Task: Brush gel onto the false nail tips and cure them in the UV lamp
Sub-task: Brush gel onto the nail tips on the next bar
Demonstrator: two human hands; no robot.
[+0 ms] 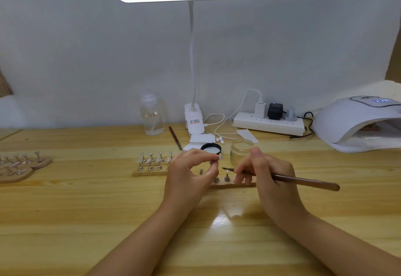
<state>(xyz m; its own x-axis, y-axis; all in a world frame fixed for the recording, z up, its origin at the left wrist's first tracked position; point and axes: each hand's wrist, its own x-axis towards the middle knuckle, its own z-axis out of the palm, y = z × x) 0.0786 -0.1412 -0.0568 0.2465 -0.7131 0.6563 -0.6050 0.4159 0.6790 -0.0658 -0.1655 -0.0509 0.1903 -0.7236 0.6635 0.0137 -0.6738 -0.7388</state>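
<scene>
My left hand [191,171] pinches a small metal stand with a pale false nail tip [219,157] on top, lifted above the wooden table. My right hand [267,176] grips a brown-handled brush [303,181] whose dark bristle end points left, just short of that tip. Under my hands lies a wooden strip [230,184] with two more stands on it. A second wooden strip [149,172] to the left carries several stands with nail tips. The open glass gel jar [240,151] sits behind my right hand. The white UV lamp [355,124] stands at the far right.
The jar's black lid [211,147] and a spare brush [175,138] lie behind my left hand. Round wooden bases [19,167] with more stands sit at the left edge. A clear bottle [152,117], desk lamp base [194,119] and power strip [269,125] line the wall.
</scene>
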